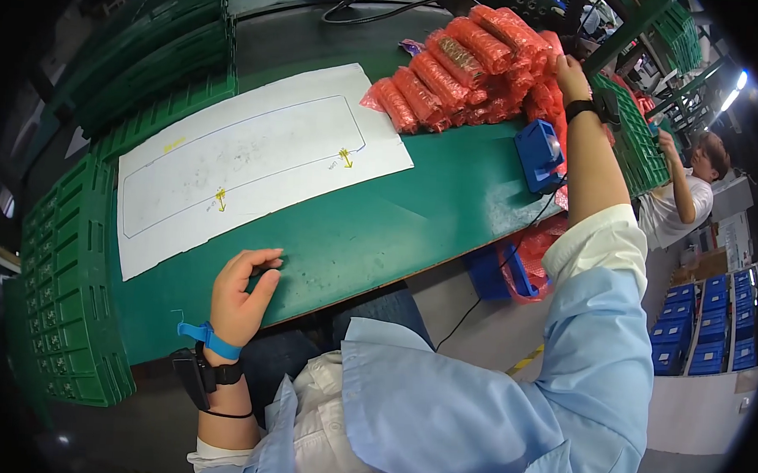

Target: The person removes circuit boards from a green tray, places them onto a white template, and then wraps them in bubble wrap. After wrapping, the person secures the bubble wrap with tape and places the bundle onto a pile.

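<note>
My left hand (pixel 243 291) is over the near edge of the green table (pixel 379 224), its thumb and fingers apart and nothing between them. A blue strap circles that wrist. Out to the far right stretches my right arm; the right hand (pixel 573 81) has its fingers curled in at the right side of a pile of rolls in red bubble wrap (pixel 462 67). What those fingers hold, if anything, is hidden. Just below that hand stands a blue tape dispenser (pixel 538 155). A white sheet (pixel 255 159) with a drawn outline and yellow arrows lies left of the pile.
Green plastic crates (pixel 68 282) line the table's left side, and another green crate (pixel 630 137) is beyond my right arm. Under the right edge is a blue bin (pixel 497 274) with red wrap. A co-worker (pixel 684 195) stands at the right, near blue storage bins (pixel 710 323).
</note>
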The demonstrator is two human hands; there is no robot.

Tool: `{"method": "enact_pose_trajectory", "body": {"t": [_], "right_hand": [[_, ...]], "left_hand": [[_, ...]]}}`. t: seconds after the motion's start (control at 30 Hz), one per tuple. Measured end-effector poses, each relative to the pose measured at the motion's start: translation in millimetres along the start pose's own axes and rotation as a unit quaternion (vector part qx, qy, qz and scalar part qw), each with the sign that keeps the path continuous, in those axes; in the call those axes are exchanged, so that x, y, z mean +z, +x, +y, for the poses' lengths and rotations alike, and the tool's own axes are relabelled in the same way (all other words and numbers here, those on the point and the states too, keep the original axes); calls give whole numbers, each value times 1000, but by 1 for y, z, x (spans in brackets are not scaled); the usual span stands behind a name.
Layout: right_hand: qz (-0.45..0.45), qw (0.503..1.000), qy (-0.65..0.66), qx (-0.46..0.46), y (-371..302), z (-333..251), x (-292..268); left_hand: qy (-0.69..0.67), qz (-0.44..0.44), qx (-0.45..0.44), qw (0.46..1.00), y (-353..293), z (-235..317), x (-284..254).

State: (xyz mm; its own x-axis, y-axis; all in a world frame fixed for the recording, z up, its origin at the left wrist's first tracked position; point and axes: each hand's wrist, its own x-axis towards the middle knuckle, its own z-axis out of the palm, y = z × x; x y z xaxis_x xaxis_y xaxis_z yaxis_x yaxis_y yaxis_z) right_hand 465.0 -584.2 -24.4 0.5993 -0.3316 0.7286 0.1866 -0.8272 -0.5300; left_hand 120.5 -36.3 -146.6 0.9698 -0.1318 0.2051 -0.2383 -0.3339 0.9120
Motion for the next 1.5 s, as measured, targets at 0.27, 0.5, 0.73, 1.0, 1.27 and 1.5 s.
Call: {"method": "enact_pose_trajectory", "body": {"t": [0.27,0.5,0.73,1.0,1.27,1.5], "right_hand": [[-40,994,87,60,-65,28,-18],[-58,976,12,210,-54,46,-29],[66,957,-111,258,-27,97,-8],[222,953,-85,189,-28,102,-21],[-208,957,-102,-177,2,79,-4],[-246,957,94,124,17,50,-16]], "left_hand": [[-17,-10,-5,1000,2,1,0],[8,-14,9,1000,3,2,0],[-7,-7,-1,1000,6,4,4],[-12,21,-15,1000,6,2,5],[-18,30,-27,999,6,-4,7],[-5,45,-37,998,3,-2,4]]}}
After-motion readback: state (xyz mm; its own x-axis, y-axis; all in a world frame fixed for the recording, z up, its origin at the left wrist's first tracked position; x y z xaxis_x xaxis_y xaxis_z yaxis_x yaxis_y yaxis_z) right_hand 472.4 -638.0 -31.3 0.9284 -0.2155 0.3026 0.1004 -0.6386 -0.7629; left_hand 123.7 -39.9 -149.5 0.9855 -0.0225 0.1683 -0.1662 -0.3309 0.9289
